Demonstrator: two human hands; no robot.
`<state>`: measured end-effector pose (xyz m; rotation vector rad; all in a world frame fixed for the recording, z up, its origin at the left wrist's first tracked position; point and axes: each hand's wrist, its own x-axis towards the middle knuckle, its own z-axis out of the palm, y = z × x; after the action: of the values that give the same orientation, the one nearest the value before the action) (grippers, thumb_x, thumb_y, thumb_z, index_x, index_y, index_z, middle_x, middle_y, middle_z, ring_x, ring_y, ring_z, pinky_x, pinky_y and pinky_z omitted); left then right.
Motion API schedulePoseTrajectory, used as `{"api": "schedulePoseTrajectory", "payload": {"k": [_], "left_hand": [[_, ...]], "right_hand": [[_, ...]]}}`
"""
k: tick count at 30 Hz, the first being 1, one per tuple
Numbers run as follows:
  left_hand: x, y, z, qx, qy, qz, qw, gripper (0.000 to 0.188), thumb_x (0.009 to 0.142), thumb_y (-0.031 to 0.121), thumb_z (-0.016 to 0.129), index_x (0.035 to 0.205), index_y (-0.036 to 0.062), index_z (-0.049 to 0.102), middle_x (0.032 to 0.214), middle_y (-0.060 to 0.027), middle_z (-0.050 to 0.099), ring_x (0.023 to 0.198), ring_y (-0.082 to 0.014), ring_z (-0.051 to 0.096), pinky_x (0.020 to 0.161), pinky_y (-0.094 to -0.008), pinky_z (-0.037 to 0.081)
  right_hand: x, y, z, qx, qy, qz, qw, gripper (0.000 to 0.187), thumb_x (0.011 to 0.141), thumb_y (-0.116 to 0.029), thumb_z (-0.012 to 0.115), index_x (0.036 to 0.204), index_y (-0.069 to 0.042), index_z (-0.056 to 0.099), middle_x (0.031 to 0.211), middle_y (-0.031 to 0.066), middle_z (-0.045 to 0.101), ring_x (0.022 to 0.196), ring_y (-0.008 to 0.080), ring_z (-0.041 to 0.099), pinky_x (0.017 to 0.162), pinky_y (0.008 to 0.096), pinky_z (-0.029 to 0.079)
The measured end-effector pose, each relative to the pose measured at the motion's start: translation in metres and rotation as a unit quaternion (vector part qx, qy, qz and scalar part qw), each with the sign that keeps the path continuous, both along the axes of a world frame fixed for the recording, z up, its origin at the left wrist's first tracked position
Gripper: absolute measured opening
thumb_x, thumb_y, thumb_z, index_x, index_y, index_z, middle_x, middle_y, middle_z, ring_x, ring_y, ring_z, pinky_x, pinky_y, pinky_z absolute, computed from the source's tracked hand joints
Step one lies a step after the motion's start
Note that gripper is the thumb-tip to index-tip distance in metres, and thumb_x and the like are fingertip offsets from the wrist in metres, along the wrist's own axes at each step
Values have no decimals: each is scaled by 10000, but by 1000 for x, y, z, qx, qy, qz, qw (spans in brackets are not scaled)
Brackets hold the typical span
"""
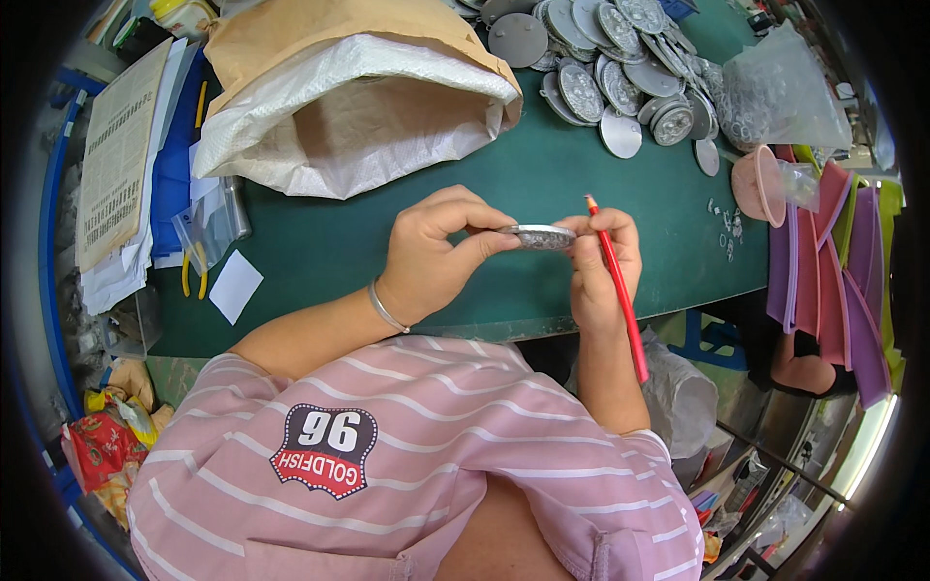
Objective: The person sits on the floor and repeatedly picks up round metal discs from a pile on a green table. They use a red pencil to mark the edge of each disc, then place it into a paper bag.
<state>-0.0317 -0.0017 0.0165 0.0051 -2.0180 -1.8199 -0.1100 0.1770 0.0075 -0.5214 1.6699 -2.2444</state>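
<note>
Between my two hands a round silver-grey metal medallion (pixel 542 235) is held nearly edge-on above the green table. My left hand (pixel 441 242) pinches its left edge with thumb and fingers; a metal bangle (pixel 389 308) circles that wrist. The fingertips of my right hand (pixel 605 254) grip the medallion's right edge. A red pencil (pixel 620 290) is tucked in the same hand, its tip pointing up and away. At the back right lies a heap of similar metal medallions (pixel 620 77), some with raised patterns, others plain side up.
A woven sack (pixel 358 116) lies with its mouth toward me. Papers (pixel 121 155), yellow-handled pliers (pixel 194 276) and a white card (pixel 236 287) are at left. At right are a clear plastic bag (pixel 780 92), a pink cup (pixel 758 186), small metal rings (pixel 727 232) and coloured strips (pixel 833 281).
</note>
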Motion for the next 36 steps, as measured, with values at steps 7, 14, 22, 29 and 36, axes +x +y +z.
{"api": "schedulePoseTrajectory", "payload": {"k": [7, 14, 22, 29, 36], "left_hand": [[0, 4, 2, 14, 2, 26, 1000, 151, 665, -12, 741, 801, 7, 678, 723, -75, 609, 644, -137, 564, 581, -239, 453], [-5, 4, 5, 370, -150, -98, 912, 469, 838, 10, 563, 1274, -58, 407, 1223, -151, 510, 1071, -238, 561, 907, -325, 476], [-5, 0, 5, 464, -152, -165, 857, 485, 860, 9, 468, 1311, -101, 330, 1248, -192, 502, 1098, -253, 563, 926, -349, 483], [-5, 0, 3, 469, -157, -165, 853, 452, 894, 61, 465, 1301, -96, 350, 1231, -183, 515, 1090, -253, 567, 921, -341, 486], [-8, 0, 3, 506, -204, -180, 818, 459, 973, 301, 364, 1321, 2, 347, 1273, -182, 464, 1144, -285, 520, 962, -390, 442]], "right_hand": [[-1, -7, 7, 40, -284, 112, 951, 276, 951, -295, 469, 964, -20, 469, 827, 197, 629, 595, 247, 657, 515, 297, 555], [-2, -14, 4, -28, -116, -65, 991, 259, 838, 15, 581, 1014, -37, 399, 1026, 203, 579, 835, 220, 652, 674, 294, 567], [3, -16, 11, 7, 34, -82, 996, 339, 827, 92, 546, 1054, -35, 329, 1204, 296, 470, 898, 243, 641, 766, 317, 552], [4, -16, 10, -26, 56, -88, 994, 342, 820, 106, 549, 1033, -36, 323, 1202, 311, 473, 939, 262, 631, 789, 320, 543], [10, -17, 9, -17, 147, -76, 986, 357, 800, 131, 554, 1012, -52, 332, 1148, 284, 535, 1012, 259, 604, 835, 310, 498]]}}
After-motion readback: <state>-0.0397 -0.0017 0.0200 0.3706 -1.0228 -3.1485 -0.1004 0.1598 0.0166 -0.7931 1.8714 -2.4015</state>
